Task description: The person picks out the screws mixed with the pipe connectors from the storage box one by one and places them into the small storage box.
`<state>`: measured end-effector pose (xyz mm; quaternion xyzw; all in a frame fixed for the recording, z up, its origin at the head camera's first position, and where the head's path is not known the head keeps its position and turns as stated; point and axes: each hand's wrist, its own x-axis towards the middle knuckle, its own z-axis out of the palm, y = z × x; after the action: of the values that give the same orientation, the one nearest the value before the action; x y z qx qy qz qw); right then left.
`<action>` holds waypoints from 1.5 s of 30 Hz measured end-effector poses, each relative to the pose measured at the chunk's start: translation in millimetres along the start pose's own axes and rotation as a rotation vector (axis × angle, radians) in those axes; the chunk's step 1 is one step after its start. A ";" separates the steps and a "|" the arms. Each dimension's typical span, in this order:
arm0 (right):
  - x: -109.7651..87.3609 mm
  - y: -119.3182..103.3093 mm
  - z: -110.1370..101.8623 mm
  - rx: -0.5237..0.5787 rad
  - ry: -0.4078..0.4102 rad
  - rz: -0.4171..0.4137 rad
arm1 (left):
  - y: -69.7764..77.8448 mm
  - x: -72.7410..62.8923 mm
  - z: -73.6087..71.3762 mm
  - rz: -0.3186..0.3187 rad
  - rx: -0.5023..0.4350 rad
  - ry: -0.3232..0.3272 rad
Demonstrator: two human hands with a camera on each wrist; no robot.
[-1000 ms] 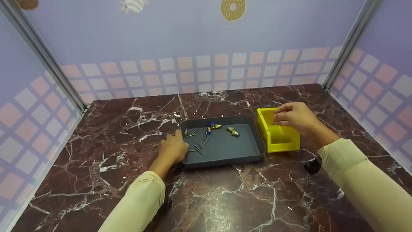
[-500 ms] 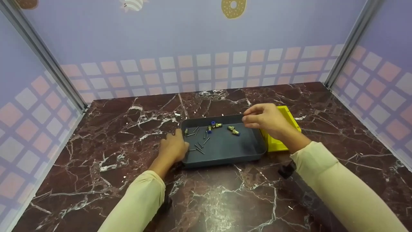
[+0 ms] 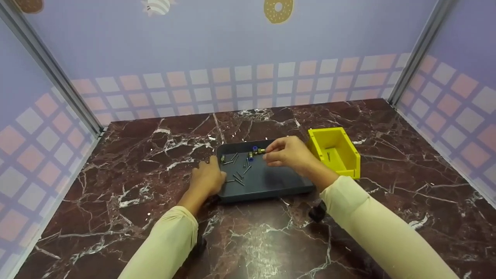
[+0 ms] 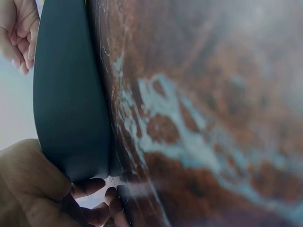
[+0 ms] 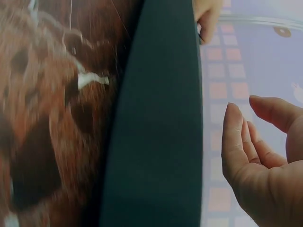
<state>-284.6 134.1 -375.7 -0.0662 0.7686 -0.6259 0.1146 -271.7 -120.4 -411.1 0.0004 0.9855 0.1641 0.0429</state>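
A dark grey tray (image 3: 267,192) lies on the marble-patterned table, and my left hand (image 3: 207,177) grips its left edge. In the left wrist view, the fingers of that hand curl at the tray's corner. My right hand (image 3: 288,155) is over the right part of the tray with its thumb and fingertips apart, holding nothing, as the right wrist view shows. Its fingertips are close to brass fittings with blue collars (image 3: 251,156) near the back wall. Several metal screws (image 3: 238,179) are scattered in the left part of the tray. The right hand hides part of the tray's floor.
A yellow bin (image 3: 316,144) stands against the tray's right side, with a screw (image 3: 329,156) lying inside it. Another small fitting (image 3: 223,158) is at the tray's left wall. Patterned panels (image 3: 240,50) enclose the table (image 3: 128,162) at the back and sides.
My right hand has moved left from above the yellow bin to over the tray, uncovering the bin and the screw in it. The left hand stays at the tray's edge.
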 end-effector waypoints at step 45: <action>15.1 18.0 81.8 -0.684 0.121 -0.075 | 0.7 -0.6 -1.8 -0.012 0.017 -0.021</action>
<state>-277.2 56.7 -410.3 -0.0918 0.9362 -0.3388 0.0168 -271.3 -120.3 -409.2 -0.0033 0.9864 0.1555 0.0540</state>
